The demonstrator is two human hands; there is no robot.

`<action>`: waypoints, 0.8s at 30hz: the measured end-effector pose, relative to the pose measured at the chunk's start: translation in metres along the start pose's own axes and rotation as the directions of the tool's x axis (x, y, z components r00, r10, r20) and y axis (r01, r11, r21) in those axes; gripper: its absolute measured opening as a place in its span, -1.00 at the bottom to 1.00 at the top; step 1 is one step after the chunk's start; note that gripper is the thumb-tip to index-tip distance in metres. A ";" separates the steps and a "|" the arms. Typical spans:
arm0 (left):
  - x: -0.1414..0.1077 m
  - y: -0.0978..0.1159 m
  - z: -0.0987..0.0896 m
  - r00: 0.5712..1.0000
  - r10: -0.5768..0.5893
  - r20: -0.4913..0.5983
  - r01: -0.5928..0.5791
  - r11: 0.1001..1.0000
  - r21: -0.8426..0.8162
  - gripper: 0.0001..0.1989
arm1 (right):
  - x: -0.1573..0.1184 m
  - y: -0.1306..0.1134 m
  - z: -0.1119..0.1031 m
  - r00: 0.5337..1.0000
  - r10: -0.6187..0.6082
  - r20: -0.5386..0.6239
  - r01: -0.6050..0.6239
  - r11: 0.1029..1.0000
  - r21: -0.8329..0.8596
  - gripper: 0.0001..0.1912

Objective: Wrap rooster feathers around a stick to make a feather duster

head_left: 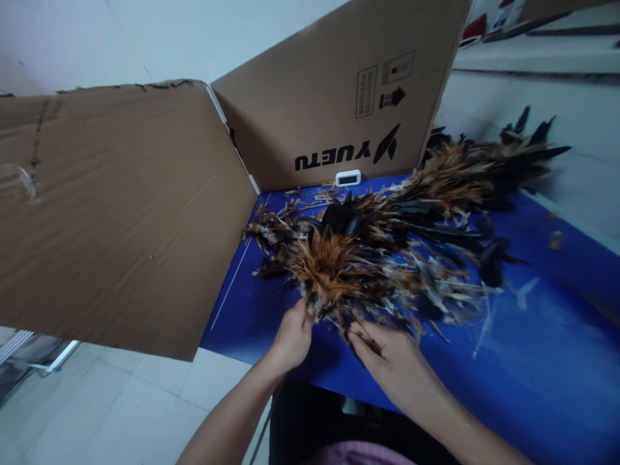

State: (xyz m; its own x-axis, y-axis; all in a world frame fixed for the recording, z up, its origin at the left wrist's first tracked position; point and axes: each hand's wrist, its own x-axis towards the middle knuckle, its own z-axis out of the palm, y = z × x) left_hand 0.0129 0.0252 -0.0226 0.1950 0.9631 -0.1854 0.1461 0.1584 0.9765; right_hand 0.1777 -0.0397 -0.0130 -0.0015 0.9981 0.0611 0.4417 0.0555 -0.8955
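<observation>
My left hand [292, 332] is closed at the near edge of a bunch of orange-brown and black feathers [327, 258], its fingers gripping the pale quill ends. To the right, my right hand [380, 349] pinches one or more dark feathers close to the same bunch. Loose feathers [416, 278] lie heaped behind and to the right of both hands on the blue tabletop [552, 349]. A longer pile of brown and black feathers [455, 174] stretches toward the back right. The exact feathers between my right fingertips are hard to make out.
Upright cardboard panels stand at the left [121, 219] and the back [329, 97], joined at a taped corner. A small white device [348, 178] with a dark display sits at the back panel's foot. A shelf [533, 61] with items is at the upper right.
</observation>
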 end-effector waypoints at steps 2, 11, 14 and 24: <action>-0.003 0.003 0.001 0.987 0.163 0.016 -0.162 0.960 0.227 -0.90 | -0.001 -0.012 -0.010 0.994 -0.109 -0.009 0.105 0.975 -0.195 -0.68; -0.011 -0.007 0.005 0.937 0.306 0.170 -0.340 0.678 0.651 -0.82 | 0.010 -0.040 -0.048 0.857 -0.492 0.154 0.469 0.621 -0.627 -0.75; -0.018 -0.009 0.009 0.925 0.225 0.308 -0.377 0.420 0.826 -0.77 | 0.020 -0.054 -0.061 0.771 -0.574 0.275 0.577 0.448 -0.683 -0.79; -0.052 0.019 0.006 0.792 -0.035 0.610 -0.608 -0.135 0.782 -0.74 | 0.071 -0.067 -0.092 0.654 -0.527 0.543 0.752 0.370 -0.546 -0.83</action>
State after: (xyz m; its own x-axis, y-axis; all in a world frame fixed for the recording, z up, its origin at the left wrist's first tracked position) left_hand 0.0119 -0.0229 0.0052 0.7406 0.6244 -0.2483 0.6203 -0.7773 -0.1046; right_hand 0.2299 0.0247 0.0920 -0.7208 0.6373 0.2726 0.6521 0.7568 -0.0448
